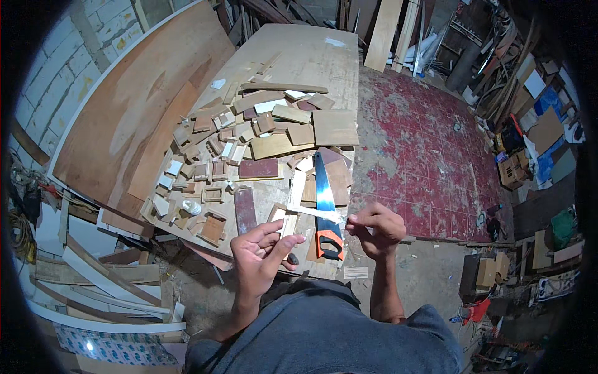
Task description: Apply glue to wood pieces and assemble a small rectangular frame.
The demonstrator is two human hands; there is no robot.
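Over the front of the worktable, my left hand (265, 249) is partly closed, palm turned up, with a short pale wooden piece (286, 223) between its fingers and thumb. A thin pale strip (314, 212) runs from above that piece to my right hand (378, 229). The right fingers are pinched at its end, where a whitish patch shows; what the strip is made of is unclear. Below the strip lies a handsaw (324, 193) with a blue-lit blade and an orange and black handle pointing toward me. A small dark thing (292, 258) sits by my left thumb.
Small wooden boxes (215, 194) and offcuts (268, 146) crowd the worktable (299, 50). A large wooden panel (137, 106) leans along its left side. Curved boards (99, 268) are stacked at lower left. Red worn flooring (417, 149) lies to the right, with clutter and cartons (512, 171) beyond.
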